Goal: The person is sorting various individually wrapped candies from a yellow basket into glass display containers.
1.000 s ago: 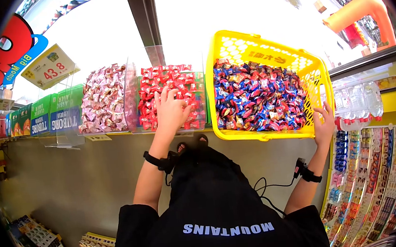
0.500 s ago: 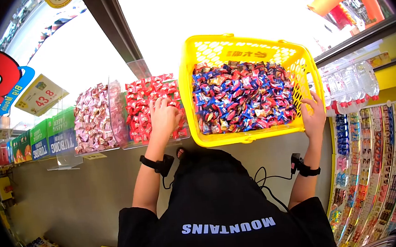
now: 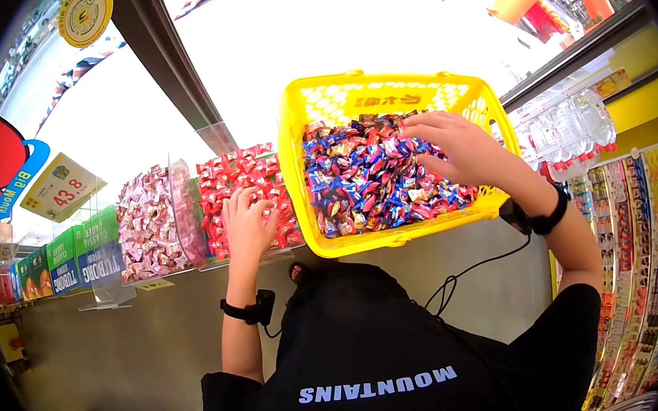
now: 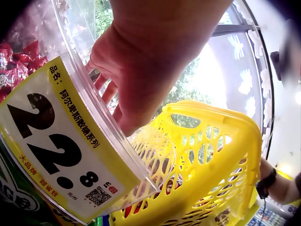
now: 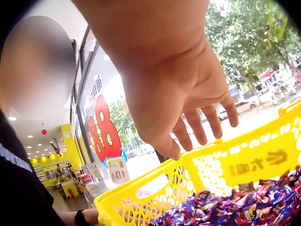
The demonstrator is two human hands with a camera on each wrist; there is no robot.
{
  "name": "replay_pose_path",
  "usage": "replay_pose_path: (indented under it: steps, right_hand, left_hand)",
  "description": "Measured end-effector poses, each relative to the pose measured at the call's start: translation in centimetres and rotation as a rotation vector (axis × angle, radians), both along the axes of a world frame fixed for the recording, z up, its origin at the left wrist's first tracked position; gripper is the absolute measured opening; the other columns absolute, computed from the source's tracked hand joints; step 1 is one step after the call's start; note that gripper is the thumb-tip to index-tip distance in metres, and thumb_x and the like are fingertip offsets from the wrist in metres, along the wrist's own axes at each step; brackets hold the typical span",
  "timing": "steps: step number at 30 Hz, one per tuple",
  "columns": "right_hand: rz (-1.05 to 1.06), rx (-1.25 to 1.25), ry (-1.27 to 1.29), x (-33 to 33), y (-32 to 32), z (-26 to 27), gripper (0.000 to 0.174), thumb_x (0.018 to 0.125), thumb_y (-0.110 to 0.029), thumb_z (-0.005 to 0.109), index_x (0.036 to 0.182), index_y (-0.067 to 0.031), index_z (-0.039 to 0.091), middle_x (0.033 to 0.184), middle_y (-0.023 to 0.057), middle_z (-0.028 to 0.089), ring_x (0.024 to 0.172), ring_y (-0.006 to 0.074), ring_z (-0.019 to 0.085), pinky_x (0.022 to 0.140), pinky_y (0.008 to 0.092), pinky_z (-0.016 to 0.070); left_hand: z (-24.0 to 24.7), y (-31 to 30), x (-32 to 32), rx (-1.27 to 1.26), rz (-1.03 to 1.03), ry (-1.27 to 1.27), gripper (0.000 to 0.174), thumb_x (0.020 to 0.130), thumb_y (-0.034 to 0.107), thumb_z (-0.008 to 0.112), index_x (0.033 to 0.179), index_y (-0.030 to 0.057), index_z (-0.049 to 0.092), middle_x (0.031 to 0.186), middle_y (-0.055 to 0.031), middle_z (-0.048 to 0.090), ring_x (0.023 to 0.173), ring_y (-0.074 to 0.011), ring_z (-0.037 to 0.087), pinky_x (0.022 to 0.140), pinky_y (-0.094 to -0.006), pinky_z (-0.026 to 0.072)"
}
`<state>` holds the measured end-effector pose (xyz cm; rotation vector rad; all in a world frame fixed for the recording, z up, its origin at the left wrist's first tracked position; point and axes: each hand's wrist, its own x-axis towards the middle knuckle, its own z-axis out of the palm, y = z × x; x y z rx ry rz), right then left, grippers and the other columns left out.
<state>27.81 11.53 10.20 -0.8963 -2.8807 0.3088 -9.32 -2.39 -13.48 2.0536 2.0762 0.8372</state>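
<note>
In the head view a yellow basket [image 3: 294, 169] holds a heap of blue and red wrapped candies [image 3: 373, 173]. Over the right part of that heap my right hand [image 3: 462, 149] hovers, fingers extended and holding nothing visible; the right wrist view shows the hand [image 5: 176, 94] above the basket [image 5: 136, 188] with its fingers spread. My left hand [image 3: 248, 225] is over the clear bin of red candies [image 3: 215, 177], its fingers loosely bent. In the left wrist view the left hand [image 4: 136, 75] is behind the bin's clear wall beside a 22.8 price card [image 4: 61, 136]; its fingertips are partly hidden.
Left of the red candies stand a bin of pink candies [image 3: 152, 222] and green beer cartons [image 3: 95, 248]. A 43.8 price sign [image 3: 63, 187] rises behind them. Bottled water [image 3: 575, 130] and a shelf of small packets [image 3: 643, 254] are at the right. A window frame [image 3: 165, 63] runs behind.
My right hand has left the basket's right rim and moved left over the candies. The left hand stays over the red candies. The head view has shifted.
</note>
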Motion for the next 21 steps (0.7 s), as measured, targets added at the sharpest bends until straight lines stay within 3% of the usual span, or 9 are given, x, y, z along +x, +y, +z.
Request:
replay_pose_path:
  steps: [3, 9, 11, 13, 17, 21]
  right_hand:
    - [0.045, -0.109, -0.132, -2.6, 3.4, -2.9, 0.040, 0.096, -0.017, 0.070, 0.135, -0.0096, 0.067, 0.137, 0.0142, 0.068, 0.131, 0.0361, 0.062, 0.113, 0.0500, 0.0484]
    - [0.196, 0.222, -0.427, -4.0, 9.8, -13.0, 0.037, 0.088, -0.015, 0.072, 0.125, -0.0137, 0.072, 0.126, 0.0089, 0.069, 0.119, 0.0316, 0.067, 0.102, 0.0483, 0.0535]
    - [0.199, 0.232, -0.485, -4.1, 10.6, -14.8, 0.027, 0.089, -0.017, 0.072, 0.116, -0.0156, 0.075, 0.121, 0.0083, 0.069, 0.117, 0.0300, 0.068, 0.098, 0.0480, 0.0545]
    - [0.174, 0.218, -0.494, -4.3, 10.7, -15.6, 0.018, 0.088, -0.017, 0.072, 0.106, -0.0158, 0.079, 0.119, 0.0078, 0.070, 0.116, 0.0289, 0.069, 0.096, 0.0480, 0.0547]
    - [0.191, 0.263, -0.465, -3.7, 11.3, -15.6, 0.016, 0.085, -0.017, 0.074, 0.099, -0.0139, 0.080, 0.116, 0.0072, 0.071, 0.115, 0.0299, 0.069, 0.096, 0.0486, 0.0548]
    - [0.157, 0.078, -0.329, -3.9, 9.6, -11.4, 0.013, 0.085, -0.020, 0.078, 0.096, -0.0126, 0.079, 0.126, 0.0074, 0.070, 0.120, 0.0320, 0.067, 0.101, 0.0481, 0.0530]
  left_hand:
    - [0.5, -1.0, -0.5, 0.051, 0.027, 0.000, 0.017, 0.086, 0.024, 0.084, 0.099, 0.0129, 0.081, 0.137, -0.0133, 0.066, 0.141, -0.0388, 0.052, 0.121, -0.0566, 0.0346]
    - [2.5, -3.1, -1.1, 0.086, 0.070, -0.049, 0.017, 0.087, 0.020, 0.084, 0.102, 0.0152, 0.081, 0.140, -0.0136, 0.064, 0.143, -0.0400, 0.051, 0.123, -0.0580, 0.0330]
    - [3.0, -3.5, -1.2, 0.099, 0.086, -0.057, 0.017, 0.087, 0.020, 0.084, 0.102, 0.0151, 0.081, 0.141, -0.0136, 0.063, 0.143, -0.0401, 0.051, 0.123, -0.0583, 0.0326]
    - [3.4, -3.9, -1.4, 0.107, 0.103, -0.053, 0.017, 0.087, 0.019, 0.084, 0.103, 0.0147, 0.081, 0.142, -0.0139, 0.062, 0.143, -0.0403, 0.050, 0.124, -0.0590, 0.0322]
    - [4.2, -4.6, -1.5, 0.138, 0.125, -0.069, 0.016, 0.088, 0.017, 0.083, 0.103, 0.0152, 0.080, 0.142, -0.0135, 0.062, 0.144, -0.0401, 0.050, 0.124, -0.0605, 0.0317]
    - [5.8, -4.1, -1.5, 0.187, 0.098, -0.084, 0.017, 0.086, 0.016, 0.084, 0.103, 0.0173, 0.080, 0.142, -0.0120, 0.062, 0.145, -0.0396, 0.049, 0.125, -0.0615, 0.0311]
